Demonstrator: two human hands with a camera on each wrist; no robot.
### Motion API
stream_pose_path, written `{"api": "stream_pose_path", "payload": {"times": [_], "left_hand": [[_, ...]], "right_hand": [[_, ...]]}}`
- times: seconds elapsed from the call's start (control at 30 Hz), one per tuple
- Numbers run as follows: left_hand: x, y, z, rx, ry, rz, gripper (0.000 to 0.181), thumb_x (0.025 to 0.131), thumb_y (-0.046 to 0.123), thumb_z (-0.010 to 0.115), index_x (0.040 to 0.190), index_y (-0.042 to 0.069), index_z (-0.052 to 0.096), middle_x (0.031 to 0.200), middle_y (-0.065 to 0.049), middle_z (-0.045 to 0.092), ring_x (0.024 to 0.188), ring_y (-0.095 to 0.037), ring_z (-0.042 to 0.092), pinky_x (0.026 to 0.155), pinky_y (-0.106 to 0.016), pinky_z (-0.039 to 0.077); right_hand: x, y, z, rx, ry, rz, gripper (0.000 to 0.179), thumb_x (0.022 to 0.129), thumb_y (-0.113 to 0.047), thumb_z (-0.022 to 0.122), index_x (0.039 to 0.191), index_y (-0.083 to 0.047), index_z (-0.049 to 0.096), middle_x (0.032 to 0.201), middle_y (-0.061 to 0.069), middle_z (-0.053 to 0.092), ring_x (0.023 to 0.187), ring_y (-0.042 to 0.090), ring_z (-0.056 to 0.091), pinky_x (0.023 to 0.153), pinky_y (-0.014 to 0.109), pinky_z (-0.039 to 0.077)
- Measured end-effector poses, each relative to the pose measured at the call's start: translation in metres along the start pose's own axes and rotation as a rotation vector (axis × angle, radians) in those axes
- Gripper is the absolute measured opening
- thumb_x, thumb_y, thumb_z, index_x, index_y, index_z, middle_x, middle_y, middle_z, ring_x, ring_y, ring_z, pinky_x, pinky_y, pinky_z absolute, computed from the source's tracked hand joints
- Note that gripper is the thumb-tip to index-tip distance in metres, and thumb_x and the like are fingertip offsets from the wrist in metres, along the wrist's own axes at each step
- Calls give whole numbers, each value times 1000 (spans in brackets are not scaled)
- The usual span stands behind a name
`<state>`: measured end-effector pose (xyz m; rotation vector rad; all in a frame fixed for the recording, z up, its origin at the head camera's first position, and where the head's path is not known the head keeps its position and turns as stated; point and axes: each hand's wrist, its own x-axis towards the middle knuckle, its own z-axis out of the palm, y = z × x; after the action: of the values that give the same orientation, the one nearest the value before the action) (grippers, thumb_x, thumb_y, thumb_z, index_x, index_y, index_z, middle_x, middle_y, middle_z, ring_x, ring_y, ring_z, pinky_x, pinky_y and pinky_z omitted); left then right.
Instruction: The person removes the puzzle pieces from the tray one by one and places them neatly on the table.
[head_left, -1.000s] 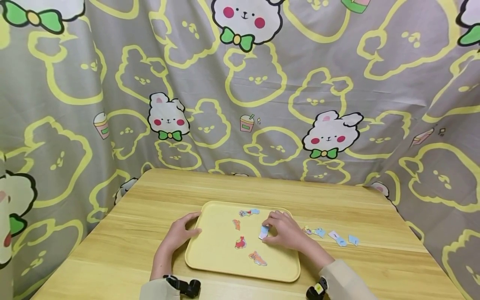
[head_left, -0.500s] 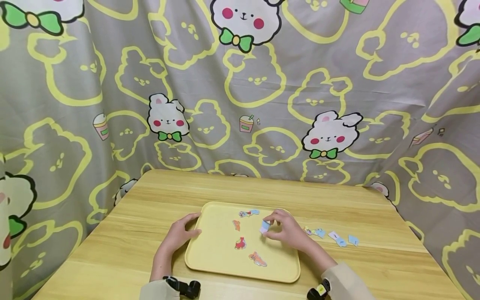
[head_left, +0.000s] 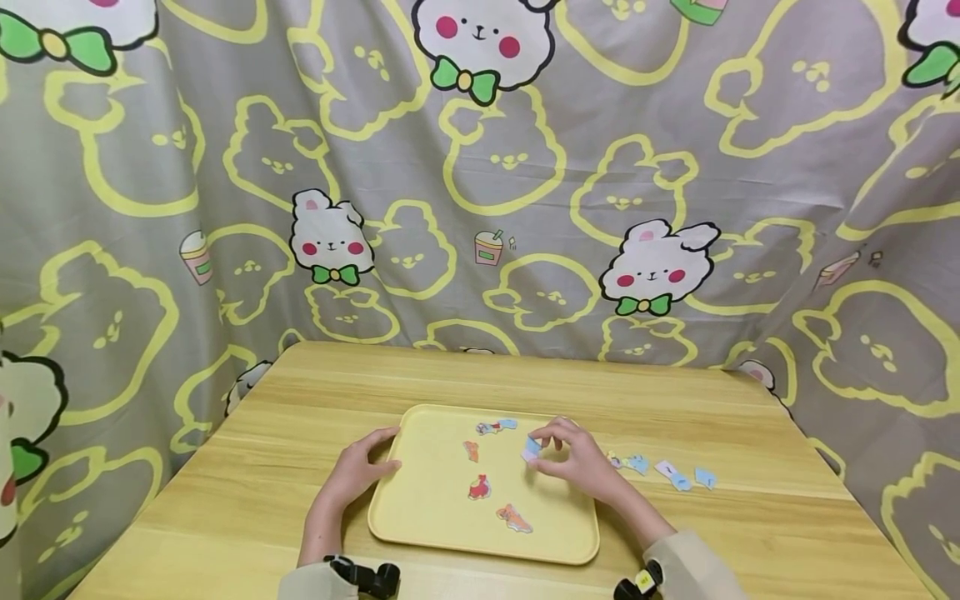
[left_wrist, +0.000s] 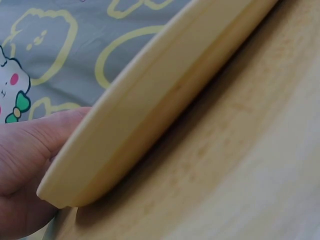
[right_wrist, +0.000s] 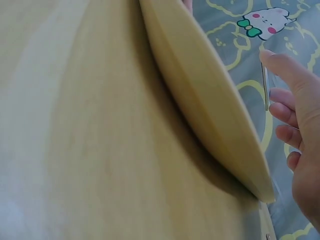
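I see R hand pinching flat blue/lilac pc, 2 o'clock on tray, L hand loose against rim, 10 o'clock

Tray on table, pieces inside and right, curtain behind

Head view: right hand and its forearm cover part of the right rim of the tray; marks on loose pieces beyond it too small to read. Near edge of surface cut off. Left wrist view: left hand cropped at left edge, a fingertip hidden behind tray wall. Right wrist view: pinched piece edge-on, printed face hidden; surface grain blurred.
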<state>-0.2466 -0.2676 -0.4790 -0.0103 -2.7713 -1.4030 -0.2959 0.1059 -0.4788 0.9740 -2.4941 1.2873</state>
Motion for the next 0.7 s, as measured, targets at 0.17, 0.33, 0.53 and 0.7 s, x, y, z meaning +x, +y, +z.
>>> {"api": "stream_pose_path", "payload": {"times": [0.17,0.33,0.53,0.7], "left_hand": [[-1,0,0,-7,-1,-4,56,88,14,72,141,10,53,146,-19,51,143,-41,36,118,-57,30],[1,-1,0,-10,1,-3,57,88,13,72,141,10,53,147,-19,50,143,-41,36,118,-57,30],[1,-1,0,-1,4,2,56,88,13,72,141,10,53,146,-19,51,143,-42,36,118,-57,30],[-2,1,-1,13,0,7,56,88,14,72,141,9,53,146,-20,51,142,-42,36,118,-58,30]], "right_hand": [[0,0,-1,-5,-2,-10,39,79,-26,81,112,-8,70,91,-4,60,79,5,46,65,20,42],[-3,1,-4,-13,13,4,36,79,-25,81,111,-11,71,90,-4,60,78,5,45,64,20,42],[-7,4,-10,-16,15,27,37,79,-27,81,111,-10,71,91,-6,59,79,6,46,65,20,43],[-10,7,-14,-24,29,23,35,79,-26,81,110,-13,71,90,-6,59,78,7,46,64,21,42]]}}
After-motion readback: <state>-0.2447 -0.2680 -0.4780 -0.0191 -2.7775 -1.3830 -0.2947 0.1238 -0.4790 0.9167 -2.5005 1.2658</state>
